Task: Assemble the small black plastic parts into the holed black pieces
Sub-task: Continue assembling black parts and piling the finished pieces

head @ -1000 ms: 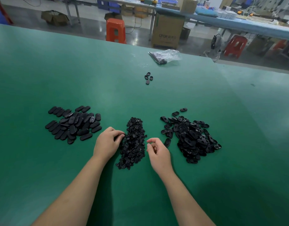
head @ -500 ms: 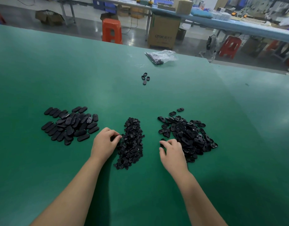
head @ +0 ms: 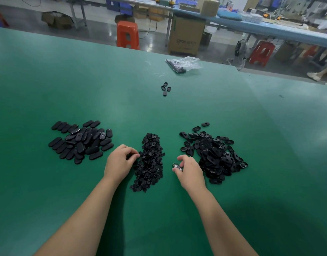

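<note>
Three black heaps lie on the green table (head: 85,80). In the middle is a pile of small black plastic parts (head: 149,159). To its right sits a pile of holed black oval pieces (head: 216,154). On the left lies a pile of smooth oval pieces (head: 81,141). My left hand (head: 120,163) has its fingertips curled at the left edge of the small-parts pile and pinches something small and dark there. My right hand (head: 190,170) pinches one holed oval piece (head: 176,166) between the middle and right piles.
Several loose oval pieces (head: 165,88) lie farther back, and a clear plastic bag (head: 184,63) with dark parts rests near the table's far edge. Beyond it are orange stools (head: 127,35), a cardboard box (head: 186,37) and a long blue bench.
My right hand went to the holed-piece pile, picked up one oval piece and drew it back toward the middle. My left hand stayed at the small-parts pile.
</note>
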### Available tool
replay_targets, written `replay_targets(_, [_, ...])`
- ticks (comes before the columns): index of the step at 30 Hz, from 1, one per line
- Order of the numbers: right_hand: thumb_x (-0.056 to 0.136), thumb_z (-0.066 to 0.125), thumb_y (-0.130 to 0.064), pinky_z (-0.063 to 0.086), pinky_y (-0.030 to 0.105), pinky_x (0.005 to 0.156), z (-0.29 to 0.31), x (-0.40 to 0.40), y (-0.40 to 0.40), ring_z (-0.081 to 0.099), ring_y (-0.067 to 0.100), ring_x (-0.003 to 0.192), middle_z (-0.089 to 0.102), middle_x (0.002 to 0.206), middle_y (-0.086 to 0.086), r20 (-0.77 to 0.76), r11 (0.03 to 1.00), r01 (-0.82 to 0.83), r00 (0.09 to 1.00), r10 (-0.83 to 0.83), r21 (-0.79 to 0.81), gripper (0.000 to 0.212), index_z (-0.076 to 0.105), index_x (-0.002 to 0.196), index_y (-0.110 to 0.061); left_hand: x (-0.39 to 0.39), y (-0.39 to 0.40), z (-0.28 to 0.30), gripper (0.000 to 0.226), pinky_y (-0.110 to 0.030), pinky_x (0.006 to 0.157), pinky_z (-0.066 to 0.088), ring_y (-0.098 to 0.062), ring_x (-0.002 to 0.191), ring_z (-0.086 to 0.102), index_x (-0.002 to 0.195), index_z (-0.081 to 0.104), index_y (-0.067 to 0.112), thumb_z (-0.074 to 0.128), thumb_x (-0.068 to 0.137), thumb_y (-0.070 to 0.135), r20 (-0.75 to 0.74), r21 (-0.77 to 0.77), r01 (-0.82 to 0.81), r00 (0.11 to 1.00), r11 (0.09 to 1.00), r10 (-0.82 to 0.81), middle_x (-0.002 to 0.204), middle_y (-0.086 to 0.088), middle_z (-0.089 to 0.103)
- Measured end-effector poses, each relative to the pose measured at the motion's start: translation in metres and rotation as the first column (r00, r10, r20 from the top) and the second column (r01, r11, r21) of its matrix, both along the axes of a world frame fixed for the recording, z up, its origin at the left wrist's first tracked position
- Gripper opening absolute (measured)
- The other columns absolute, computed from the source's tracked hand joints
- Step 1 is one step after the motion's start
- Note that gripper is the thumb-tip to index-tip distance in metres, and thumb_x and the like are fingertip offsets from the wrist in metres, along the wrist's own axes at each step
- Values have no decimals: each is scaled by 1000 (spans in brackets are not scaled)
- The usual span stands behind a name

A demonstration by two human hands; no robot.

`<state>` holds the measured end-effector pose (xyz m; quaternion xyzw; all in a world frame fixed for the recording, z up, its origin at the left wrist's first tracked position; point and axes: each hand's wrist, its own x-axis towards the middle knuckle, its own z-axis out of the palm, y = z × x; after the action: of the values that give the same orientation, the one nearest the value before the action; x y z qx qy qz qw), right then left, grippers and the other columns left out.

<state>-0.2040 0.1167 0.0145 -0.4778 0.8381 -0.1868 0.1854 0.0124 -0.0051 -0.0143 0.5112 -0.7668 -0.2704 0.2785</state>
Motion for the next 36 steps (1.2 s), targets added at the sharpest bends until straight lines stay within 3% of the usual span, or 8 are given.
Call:
replay_targets(4, [99, 64, -27, 47, 27, 75, 0, -2, -5, 56, 9, 80, 56, 98, -7, 27, 1000, 9, 1000, -9, 2, 21, 69, 119, -24, 0, -1, 1, 8, -30, 72, 50, -6, 79, 59, 83, 71, 30, 75, 89, 27, -24, 11, 2, 1000, 1000, -2, 84, 14, 65])
replay_targets(7, [95, 68, -27, 51, 24, 65, -1, 0, -7, 59, 8, 71, 63, 80, -10, 226, 988, 91, 972, -61, -126, 3, 71, 96, -26, 1, -1, 0, 11, -24, 66, 46, -5, 77, 60, 83, 68, 31, 73, 91, 25, -54, 22, -22, 998, 1000, 23, 82, 16, 67])
replay_targets(11, [94, 71, -21, 59, 29, 68, -2, 1, -10, 68, 9, 71, 71, 87, 1, 560, 931, 293, 819, -125, -220, 8, 63, 94, -22, 1, -1, 0, 10, -34, 65, 51, -14, 69, 62, 84, 69, 28, 70, 93, 25, -75, 55, -57, 995, 997, 62, 77, 13, 68])
replay_targets(14, [97, 67, -17, 57, 22, 68, -5, 2, -11, 68, 5, 66, 72, 90, 3, 717, 879, 405, 688, -112, -252, 15, 61, 109, -19, 1, -2, -1, 10, -24, 65, 49, -8, 71, 62, 87, 70, 28, 70, 94, 22, -75, 52, -68, 995, 996, 71, 80, 13, 69])
replay_targets(21, [99, 63, -12, 61, 29, 73, -9, 6, -10, 68, 9, 68, 73, 76, -1, 783, 836, 470, 616, -82, -282, 14, 72, 101, -22, 0, -2, 0, 16, -23, 87, 45, -11, 94, 63, 107, 77, 14, 65, 96, 12, -65, 16, -56, 996, 998, 57, 102, 3, 73])
replay_targets(25, [99, 63, -11, 55, 25, 59, -7, 7, -8, 64, 12, 62, 69, 67, 0, 803, 828, 468, 595, -38, -308, 15, 73, 97, -23, -1, -3, -1, 12, -23, 80, 44, -10, 89, 61, 101, 75, 15, 64, 97, 13, -76, 27, -74, 994, 997, 76, 97, 5, 72])
replay_targets(32, [99, 57, -2, 60, 26, 71, -11, 10, -8, 74, 18, 82, 77, 89, 4, 836, 809, 483, 548, 18, -334, 17, 71, 102, -12, -2, -2, -3, 15, -21, 57, 38, -4, 66, 56, 92, 64, 23, 56, 101, 15, -124, 29, -128, 984, 991, 131, 83, 12, 67])
replay_targets(36, [101, 56, -2, 60, 26, 75, -18, 12, -7, 74, 21, 85, 77, 88, 2, 818, 802, 495, 575, -13, -335, 16, 63, 105, -16, -1, -2, -4, 19, -19, 69, 44, -2, 77, 60, 111, 70, 20, 57, 101, 12, -140, 45, -116, 983, 992, 121, 93, 11, 70])
